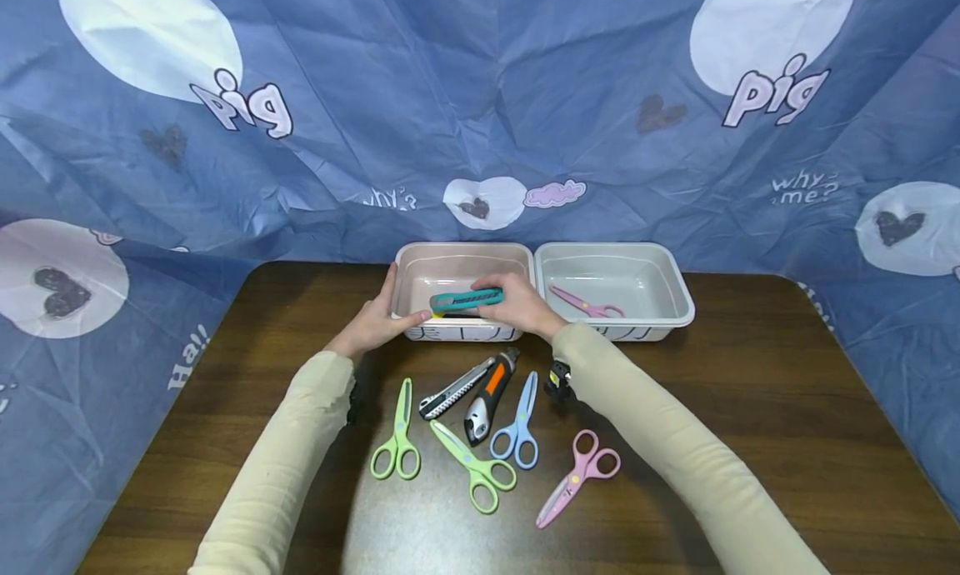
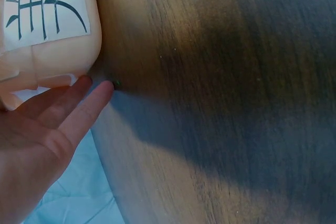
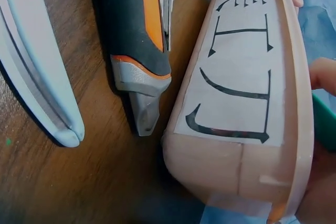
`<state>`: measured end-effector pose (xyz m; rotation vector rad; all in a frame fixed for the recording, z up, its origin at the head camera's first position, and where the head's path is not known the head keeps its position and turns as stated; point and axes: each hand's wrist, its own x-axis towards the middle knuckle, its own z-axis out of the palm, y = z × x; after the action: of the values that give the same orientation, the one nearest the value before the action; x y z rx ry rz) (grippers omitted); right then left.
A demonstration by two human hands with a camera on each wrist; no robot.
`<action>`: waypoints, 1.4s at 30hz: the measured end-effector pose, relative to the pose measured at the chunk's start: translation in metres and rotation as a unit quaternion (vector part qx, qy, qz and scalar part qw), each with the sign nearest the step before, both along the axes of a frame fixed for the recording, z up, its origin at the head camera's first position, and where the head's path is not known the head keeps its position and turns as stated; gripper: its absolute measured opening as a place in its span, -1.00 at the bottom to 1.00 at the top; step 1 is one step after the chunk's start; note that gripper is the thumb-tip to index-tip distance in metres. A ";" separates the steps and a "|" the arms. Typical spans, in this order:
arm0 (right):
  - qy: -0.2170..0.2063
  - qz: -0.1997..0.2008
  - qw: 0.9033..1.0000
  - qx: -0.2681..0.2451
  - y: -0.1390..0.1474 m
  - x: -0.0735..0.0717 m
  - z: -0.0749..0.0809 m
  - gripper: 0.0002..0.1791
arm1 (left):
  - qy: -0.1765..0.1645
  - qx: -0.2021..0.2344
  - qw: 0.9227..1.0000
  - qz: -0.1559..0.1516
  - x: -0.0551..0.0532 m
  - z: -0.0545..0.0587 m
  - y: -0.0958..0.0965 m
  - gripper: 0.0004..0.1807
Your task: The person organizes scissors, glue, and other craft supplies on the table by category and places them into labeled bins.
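My right hand [image 1: 517, 300] grips a teal utility knife [image 1: 467, 300] over the pale pink box [image 1: 517, 254]. In the right wrist view, only a green part of the knife [image 3: 324, 121] shows behind the box rim. My left hand [image 1: 375, 318] rests at that box's left front corner, thumb lying over the front rim. Its fingers stretch straight along the outer wall in the left wrist view. Below the knife, something yellow [image 1: 437, 314] shows in the box, partly hidden by the front wall. A paper label [image 3: 233, 66] with black characters covers the box's front.
Right beside it stands a light grey box [image 1: 678, 296] holding pink scissors [image 1: 585, 302]. On the table in front lie a black-and-silver cutter [image 1: 457, 387], an orange-and-black knife [image 1: 491, 396], blue scissors [image 1: 517, 425], two green scissors [image 1: 401, 433] and another pink pair [image 1: 577, 477].
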<state>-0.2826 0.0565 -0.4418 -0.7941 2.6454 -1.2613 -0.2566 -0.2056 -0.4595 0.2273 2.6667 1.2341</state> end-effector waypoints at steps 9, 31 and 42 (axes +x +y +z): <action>0.006 0.005 1.000 0.007 0.000 0.000 0.000 -0.57 | -0.013 0.001 1.000 0.003 0.002 0.003 0.003 0.20; 0.043 0.013 0.996 -0.078 0.055 0.031 0.013 -0.74 | -0.003 0.001 1.000 0.007 0.002 0.001 0.001 0.19; 0.057 0.032 0.995 -0.070 0.072 0.044 0.007 -0.79 | -0.017 -0.003 1.000 0.010 0.002 0.002 0.002 0.21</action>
<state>-0.2387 0.1282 -0.4343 -0.9911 2.6155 -1.4388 -0.2549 -0.2035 -0.4578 0.1766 2.6497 1.2246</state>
